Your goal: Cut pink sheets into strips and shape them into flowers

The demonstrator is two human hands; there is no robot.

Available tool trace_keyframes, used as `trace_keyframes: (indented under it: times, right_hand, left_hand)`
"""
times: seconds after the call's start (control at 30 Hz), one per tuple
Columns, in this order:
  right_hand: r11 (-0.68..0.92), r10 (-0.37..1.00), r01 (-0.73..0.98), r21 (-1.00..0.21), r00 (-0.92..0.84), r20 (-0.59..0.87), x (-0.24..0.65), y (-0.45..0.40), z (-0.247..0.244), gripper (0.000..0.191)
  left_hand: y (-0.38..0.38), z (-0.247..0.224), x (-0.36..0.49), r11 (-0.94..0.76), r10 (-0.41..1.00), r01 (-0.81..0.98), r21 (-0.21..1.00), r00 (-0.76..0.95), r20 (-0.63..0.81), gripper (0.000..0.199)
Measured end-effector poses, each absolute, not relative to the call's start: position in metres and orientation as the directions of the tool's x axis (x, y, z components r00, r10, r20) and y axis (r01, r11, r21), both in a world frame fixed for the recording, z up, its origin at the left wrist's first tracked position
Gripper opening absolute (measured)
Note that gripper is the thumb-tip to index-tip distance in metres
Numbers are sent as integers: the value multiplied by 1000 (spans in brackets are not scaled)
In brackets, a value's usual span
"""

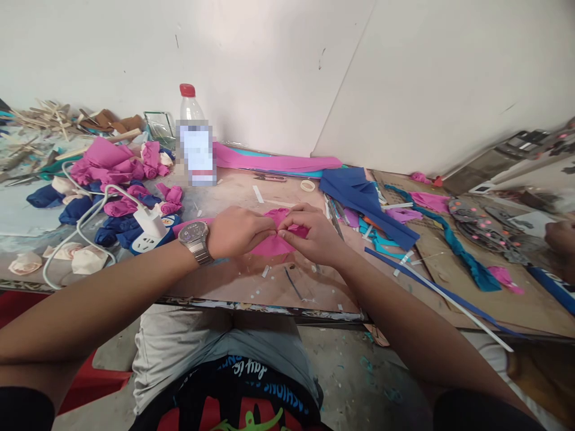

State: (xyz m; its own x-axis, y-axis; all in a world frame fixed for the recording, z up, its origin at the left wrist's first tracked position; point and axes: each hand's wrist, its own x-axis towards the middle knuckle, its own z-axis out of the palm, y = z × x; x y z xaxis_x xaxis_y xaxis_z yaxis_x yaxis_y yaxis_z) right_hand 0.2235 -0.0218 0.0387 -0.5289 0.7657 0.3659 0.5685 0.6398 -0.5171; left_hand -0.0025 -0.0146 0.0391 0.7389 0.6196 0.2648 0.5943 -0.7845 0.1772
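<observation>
**Pink Sheet Caught Between Two Pinches**

A thin pink sheet point(274, 246) spans the gap between a person's two bare hands above a worktable point(242, 284), with twelve o'clock taken as straight ahead toward the wall. The left hand point(238, 230), wearing a watch point(194, 236) at the wrist, comes in from eight o'clock; the right hand point(312, 233) from four. Each is drawn narrow, thumb against forefinger, gripping the sheet, and the fingertips nearly meet.

Neither hand is nearer: the sheet lies at three o'clock from the left, at nine from the right, and the pinch sits between. Its visible spread, judged by eye, is longer from nine to three than from twelve to six. One part drops toward six below the fingertips; another shows behind the right fingers, toward one. A pink band point(183, 227) emerges past the left wrist at nine; whether it belongs to the same piece is hidden.

Around the hands, small snips point(269, 178) lie at twelve, a pale ring point(308, 186) at one, and folded blue cloth point(348, 185) at two. Rolled pink pieces point(103, 161) are heaped at ten, a red-capped bottle point(192, 108) stands at eleven, and another person's hand point(561, 236) shows at three.
</observation>
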Motion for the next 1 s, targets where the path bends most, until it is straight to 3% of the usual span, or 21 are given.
trace_keyframes:
  times: [0.47, 0.73, 1.0]
  right_hand:
    - [616, 767, 497, -611, -556, 321, 223, -23, 43, 11]
    - [650, 743, 504, -569, -578, 337, 227, -20, 41, 12]
    - [641, 747, 544, -542, -605, 275, 227, -19, 41, 15]
  left_hand:
    - [-15, 31, 0, -794, 607, 555, 247, 746, 275, 34]
    - [-13, 41, -4, -755, 618, 492, 433, 754, 222, 24]
    - [-2, 39, -8, -687, 629, 468, 556, 766, 133, 27]
